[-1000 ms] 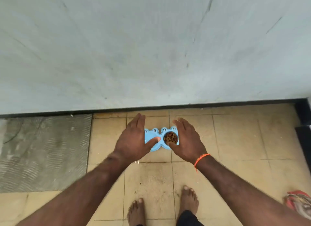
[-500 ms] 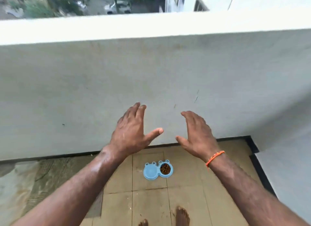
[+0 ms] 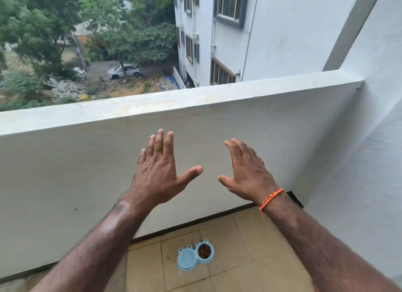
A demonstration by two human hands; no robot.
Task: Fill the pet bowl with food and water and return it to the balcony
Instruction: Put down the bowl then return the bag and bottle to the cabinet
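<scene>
The light blue double pet bowl (image 3: 187,259) rests on the tiled balcony floor close to the parapet wall. Its right cup holds brown kibble (image 3: 204,250); its left cup looks pale blue, and I cannot tell whether there is water in it. My left hand (image 3: 159,172) hovers high above the bowl, palm down, fingers spread, holding nothing. My right hand (image 3: 245,172), with an orange thread at the wrist, is raised beside it, also spread and empty. Both hands are well apart from the bowl.
The white parapet wall (image 3: 195,122) runs across in front of me and meets a side wall (image 3: 369,161) on the right. Beige floor tiles (image 3: 250,248) lie below. Beyond the parapet are trees, parked cars and a neighbouring white building.
Both hands have let go of the bowl and lifted away from it. My view has risen from the floor to above the parapet, so the bowl now lies far below.
</scene>
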